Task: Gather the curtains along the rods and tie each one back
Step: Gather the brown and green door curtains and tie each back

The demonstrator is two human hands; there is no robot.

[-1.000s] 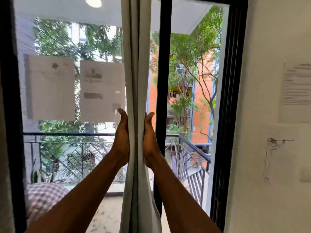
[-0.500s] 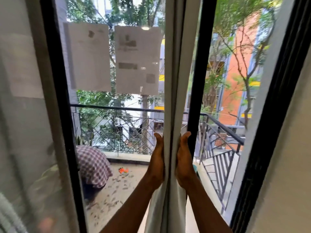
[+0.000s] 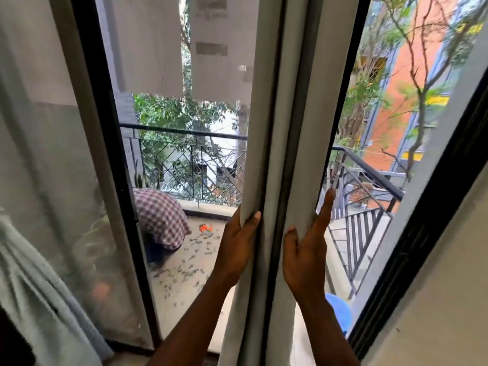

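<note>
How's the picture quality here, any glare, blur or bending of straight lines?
Head view: daylight from outside backlights the gathered curtain and both hands, left hand, right hand; the glass pane on the left carries hazy reflections; wide-angle distortion tilts the black window frame; the sheer curtain at far left is soft and blurred.

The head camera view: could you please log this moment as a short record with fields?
curtain: pale bunch hanging in vertical folds before the glass door
left hand: clasps the bunch's left fold, thumb in front
right hand: holds the right fold, fingers stretched up its edge
tie-back: none visible
second curtain: sheer, far left
balcony: railing, litter on the floor
</note>
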